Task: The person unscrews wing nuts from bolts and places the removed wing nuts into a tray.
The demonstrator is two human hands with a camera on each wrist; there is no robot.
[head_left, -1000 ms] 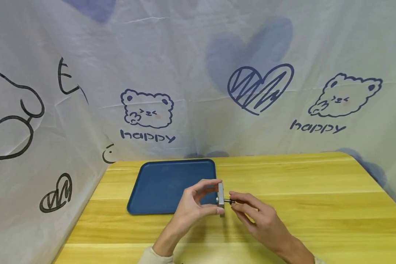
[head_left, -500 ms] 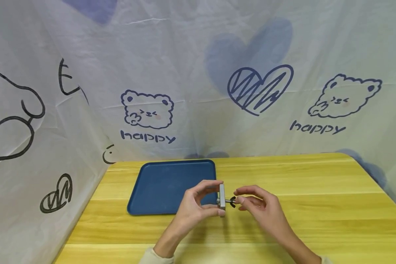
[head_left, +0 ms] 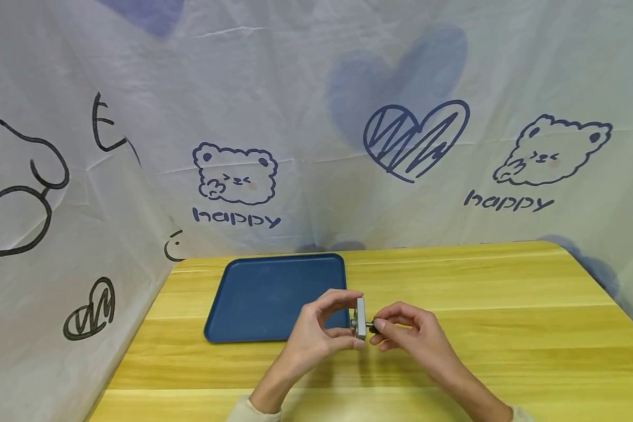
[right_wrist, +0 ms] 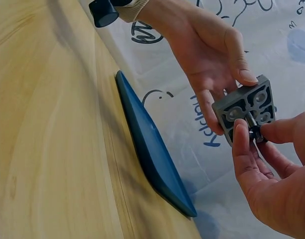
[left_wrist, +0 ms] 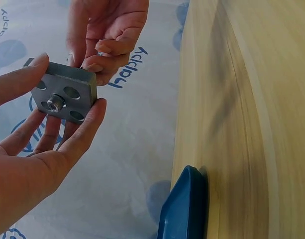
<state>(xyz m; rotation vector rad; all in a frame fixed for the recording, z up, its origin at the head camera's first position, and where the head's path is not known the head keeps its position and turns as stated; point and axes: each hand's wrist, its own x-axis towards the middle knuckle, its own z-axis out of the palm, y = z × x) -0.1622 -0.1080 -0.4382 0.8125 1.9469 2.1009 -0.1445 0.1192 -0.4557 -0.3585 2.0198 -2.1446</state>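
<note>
Held upright above the table, a grey square plate [head_left: 361,318] with holes is gripped at its edges between the thumb and fingers of my left hand [head_left: 311,334]. A metal bolt [right_wrist: 251,119] runs through its middle; the bolt's head [left_wrist: 55,102] shows on the left face. On the ribbed right face, the shaft sticks out and carries a black wing nut [right_wrist: 255,133]. My right hand [head_left: 421,337] pinches this wing nut with thumb and fingertips, which partly cover it.
A blue tray [head_left: 274,299] lies on the wooden table [head_left: 506,328], behind and left of the hands. White printed cloth [head_left: 316,117] hangs behind the table and along its left side.
Half a second ago the right fingers were spread back from the wing nut; now they pinch it again. The plate and left hand have shifted slightly to the right.
</note>
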